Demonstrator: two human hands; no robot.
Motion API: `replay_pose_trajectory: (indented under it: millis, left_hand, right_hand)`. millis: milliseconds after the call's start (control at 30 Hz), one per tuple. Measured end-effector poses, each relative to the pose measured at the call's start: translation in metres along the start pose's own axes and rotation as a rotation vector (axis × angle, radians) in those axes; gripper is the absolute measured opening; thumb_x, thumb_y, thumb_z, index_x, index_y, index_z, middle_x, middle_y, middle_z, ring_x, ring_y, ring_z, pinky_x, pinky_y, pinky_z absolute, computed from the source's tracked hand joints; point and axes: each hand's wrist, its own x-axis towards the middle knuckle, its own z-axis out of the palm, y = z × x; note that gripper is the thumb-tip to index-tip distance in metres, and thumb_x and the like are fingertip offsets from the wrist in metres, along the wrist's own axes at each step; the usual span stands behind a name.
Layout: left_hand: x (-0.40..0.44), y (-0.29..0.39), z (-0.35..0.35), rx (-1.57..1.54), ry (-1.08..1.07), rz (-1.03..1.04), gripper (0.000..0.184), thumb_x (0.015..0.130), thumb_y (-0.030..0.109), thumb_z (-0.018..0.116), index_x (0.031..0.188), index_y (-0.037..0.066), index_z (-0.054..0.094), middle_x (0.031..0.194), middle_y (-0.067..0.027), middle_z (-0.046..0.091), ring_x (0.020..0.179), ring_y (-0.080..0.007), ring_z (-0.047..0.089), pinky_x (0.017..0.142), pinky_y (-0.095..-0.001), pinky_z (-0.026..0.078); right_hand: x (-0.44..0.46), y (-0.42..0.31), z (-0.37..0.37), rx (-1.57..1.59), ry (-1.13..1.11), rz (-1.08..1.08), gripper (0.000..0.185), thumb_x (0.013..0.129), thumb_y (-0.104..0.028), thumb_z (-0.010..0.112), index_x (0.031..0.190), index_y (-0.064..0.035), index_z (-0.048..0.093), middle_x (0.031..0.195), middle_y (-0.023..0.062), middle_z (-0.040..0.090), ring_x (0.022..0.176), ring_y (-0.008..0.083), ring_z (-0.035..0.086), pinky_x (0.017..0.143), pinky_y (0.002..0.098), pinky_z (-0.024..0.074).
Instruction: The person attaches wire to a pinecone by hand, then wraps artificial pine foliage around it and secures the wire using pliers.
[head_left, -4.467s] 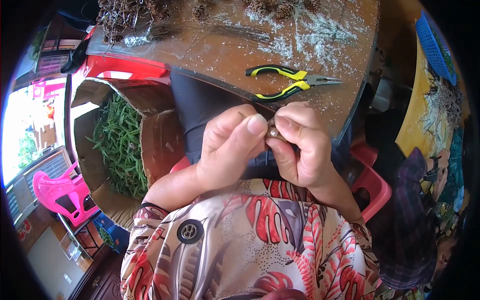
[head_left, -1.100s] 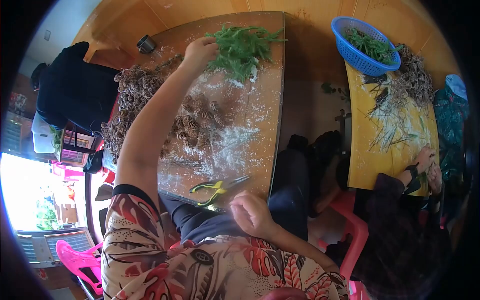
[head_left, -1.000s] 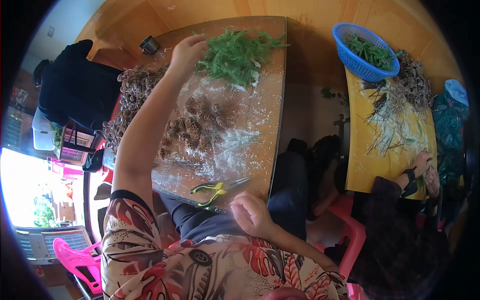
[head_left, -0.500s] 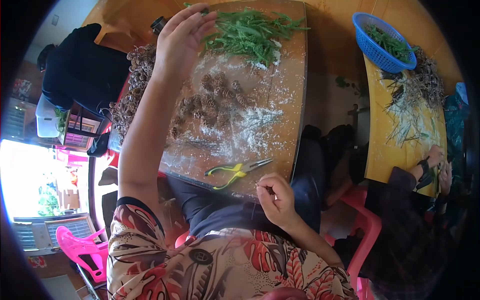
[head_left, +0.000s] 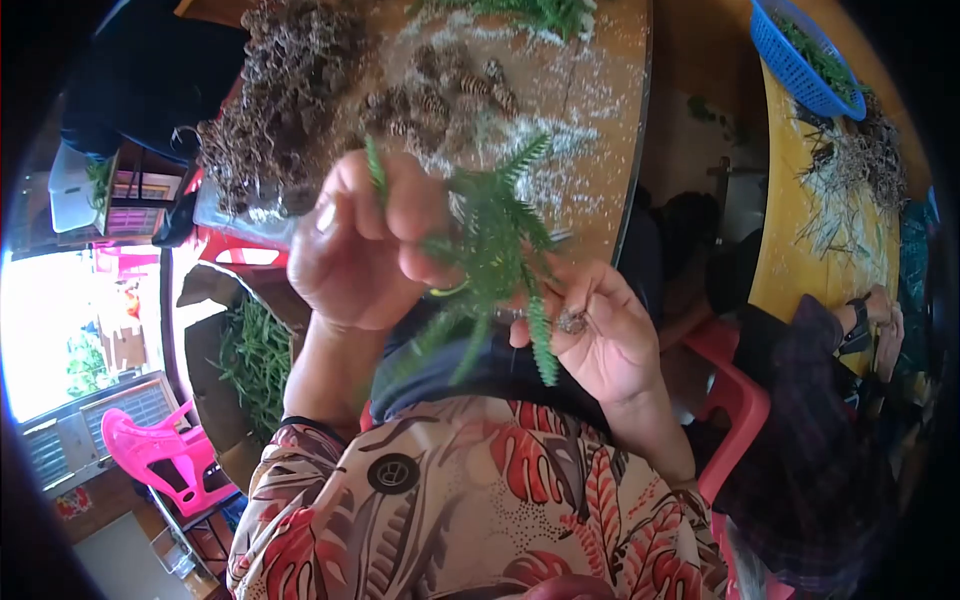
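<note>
The left hand (head_left: pixel 372 238) is closed in a pinch on a feathery, bright-green leafy sprig (head_left: pixel 492 230), which spreads from its fingertips toward the right hand (head_left: pixel 612 330). That hand grips a small, knobbly grey-brown piece (head_left: pixel 572 322) between thumb and fingers; whether it touches the sprig, I cannot tell. Beyond both grips, scaly brown pine cones (head_left: pixel 475 86) lie on a brown, white-flecked table (head_left: pixel 605 195).

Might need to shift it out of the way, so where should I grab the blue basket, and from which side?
Probably by the left rim of the blue basket, coming from the left: fingers over the edge, thumb on the outer wall. That wall shows bare there, while dry twigs lie by the end nearer you and greenery lies inside.
</note>
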Motion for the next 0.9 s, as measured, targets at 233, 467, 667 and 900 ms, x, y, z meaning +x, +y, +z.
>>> replay_pose_trajectory:
  millis: [233, 467, 667, 900]
  left_hand:
    - [-0.041, -0.009, -0.027, 0.164, 0.073, -0.109, 0.021, 0.082, 0.021, 0.048, 0.068, 0.005, 0.042, 0.072, -0.0095, 0.049, 0.059, -0.0138, 0.046, 0.055, -0.0255, 0.041]
    - [-0.06, -0.018, -0.016, 0.225, 0.406, -0.115, 0.023, 0.082, 0.021, 0.05, 0.095, 0.002, 0.046, 0.079, -0.011, 0.053, 0.064, -0.0156, 0.049, 0.063, -0.0278, 0.043]
    - [-0.069, -0.023, -0.001, 0.24, 0.598, -0.193, 0.042, 0.082, 0.016, 0.054, 0.117, 0.002, 0.037, 0.086, -0.0079, 0.056, 0.07, -0.0135, 0.052, 0.067, -0.0271, 0.045]
    - [-0.085, -0.005, -0.007, 0.308, 0.439, -0.249, 0.042, 0.08, 0.007, 0.058, 0.117, 0.003, 0.039, 0.089, -0.0038, 0.056, 0.071, -0.007, 0.052, 0.064, -0.0207, 0.044]
  right_hand:
    - [-0.006, -0.002, -0.011, -0.131, -0.183, 0.023, 0.015, 0.085, -0.018, 0.049, 0.087, -0.0029, 0.049, 0.11, 0.018, 0.047, 0.074, 0.0223, 0.054, 0.057, 0.0313, 0.0429]
    - [-0.009, 0.009, 0.001, -0.279, -0.102, -0.049, 0.016, 0.085, -0.018, 0.05, 0.088, -0.0023, 0.049, 0.106, 0.0164, 0.047, 0.07, 0.0196, 0.053, 0.058, 0.0301, 0.0418]
    - [-0.007, 0.023, 0.008, -0.256, -0.12, -0.017, 0.015, 0.086, -0.018, 0.048, 0.088, -0.0039, 0.048, 0.103, 0.015, 0.049, 0.068, 0.0186, 0.054, 0.057, 0.0295, 0.0424]
    - [-0.008, 0.029, 0.01, -0.252, -0.099, -0.004, 0.014, 0.085, -0.017, 0.05, 0.088, -0.0029, 0.049, 0.102, 0.0153, 0.05, 0.068, 0.0187, 0.054, 0.057, 0.0298, 0.0427]
